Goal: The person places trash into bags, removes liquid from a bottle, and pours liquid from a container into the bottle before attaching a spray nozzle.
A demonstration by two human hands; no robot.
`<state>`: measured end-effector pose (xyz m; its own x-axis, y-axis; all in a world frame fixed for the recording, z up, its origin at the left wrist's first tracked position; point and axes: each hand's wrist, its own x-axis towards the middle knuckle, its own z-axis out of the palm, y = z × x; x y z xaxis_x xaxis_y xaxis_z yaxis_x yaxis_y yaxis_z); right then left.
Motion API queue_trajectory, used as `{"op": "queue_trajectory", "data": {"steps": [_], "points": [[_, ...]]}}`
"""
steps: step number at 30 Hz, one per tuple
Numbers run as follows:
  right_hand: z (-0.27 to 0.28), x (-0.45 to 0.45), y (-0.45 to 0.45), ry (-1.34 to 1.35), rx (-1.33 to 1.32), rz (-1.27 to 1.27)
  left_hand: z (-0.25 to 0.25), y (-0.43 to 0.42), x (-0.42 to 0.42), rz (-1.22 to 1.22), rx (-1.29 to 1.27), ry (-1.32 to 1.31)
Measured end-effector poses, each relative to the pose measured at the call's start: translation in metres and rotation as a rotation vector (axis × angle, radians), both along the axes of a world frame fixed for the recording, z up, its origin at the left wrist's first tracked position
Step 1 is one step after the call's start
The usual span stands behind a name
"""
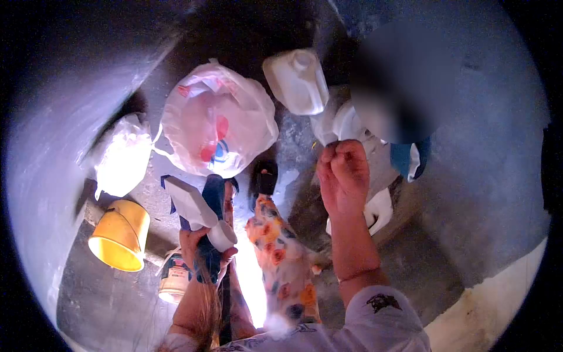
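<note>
My left hand (pixel 202 249), low at the left, has its fingers wrapped round white pieces with dark blue edges. One is a long, flat-sided white piece (pixel 190 202); beside it is a short, rounded white piece (pixel 222 236). Their exact kind does not show. My right hand (pixel 346 173) is raised at centre right, with thumb and fingertips pinched together. A blurred, pale translucent shape (pixel 325 126) meets those fingertips, and I cannot tell what it is. Just beyond it are white rounded objects (pixel 349 120). Nearby stands a white plastic jug (pixel 298 82).
An open white plastic bag (pixel 217 123) with red and blue print spreads ahead. At the left are another white bag (pixel 123 155), a yellow bucket (pixel 120 234) and a labelled tub (pixel 175 276). A white handled container (pixel 378 211) lies behind my right forearm.
</note>
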<state>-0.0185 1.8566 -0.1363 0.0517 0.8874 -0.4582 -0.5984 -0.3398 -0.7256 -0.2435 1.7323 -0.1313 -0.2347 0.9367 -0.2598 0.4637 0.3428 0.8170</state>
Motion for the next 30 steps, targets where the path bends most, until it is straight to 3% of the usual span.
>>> {"op": "queue_trajectory", "data": {"steps": [4, 7, 9, 11, 12, 15, 18, 19, 21, 25, 26, 29, 30], "points": [[0.009, -0.007, 0.032, -0.088, 0.107, 0.144, 0.005, 0.02, -0.008, 0.084, 0.058, 0.032], [-0.026, -0.003, 0.068, -0.491, 0.243, 0.154, -0.001, 0.016, -0.006, 0.151, 0.104, 0.13], [-0.1, 0.028, 0.099, -0.888, 0.368, 0.159, -0.012, 0.002, 0.005, 0.246, 0.031, 0.148], [-0.146, 0.048, 0.128, -1.206, 0.321, 0.288, -0.019, -0.01, 0.019, 0.362, -0.137, 0.059], [-0.158, 0.052, 0.141, -1.338, 0.272, 0.367, -0.023, 0.0, 0.029, 0.401, -0.165, 0.002], [-0.148, 0.048, 0.169, -1.467, 0.587, 0.277, -0.041, -0.007, 0.054, 0.5, -0.255, -0.166], [-0.151, 0.047, 0.171, -1.431, 0.681, 0.145, -0.042, -0.005, 0.067, 0.482, -0.422, -0.25], [-0.183, 0.049, 0.161, -1.187, 0.565, 0.245, -0.043, -0.006, 0.071, 0.457, -0.454, -0.259], [-0.212, 0.049, 0.15, -1.546, 0.786, 0.499, -0.043, 0.005, 0.076, 0.443, -0.361, -0.201], [-0.19, 0.052, 0.162, -1.385, 0.516, 0.301, -0.039, 0.005, 0.069, 0.438, -0.4, -0.155], [-0.173, 0.051, 0.172, -1.516, 0.561, 0.339, -0.041, 0.007, 0.069, 0.429, -0.373, -0.142], [-0.177, 0.063, 0.18, -1.119, 0.414, 0.297, -0.048, 0.005, 0.069, 0.399, -0.171, -0.132], [-0.178, 0.067, 0.178, -1.145, 0.328, 0.381, -0.048, 0.004, 0.071, 0.453, -0.176, -0.189]]}}
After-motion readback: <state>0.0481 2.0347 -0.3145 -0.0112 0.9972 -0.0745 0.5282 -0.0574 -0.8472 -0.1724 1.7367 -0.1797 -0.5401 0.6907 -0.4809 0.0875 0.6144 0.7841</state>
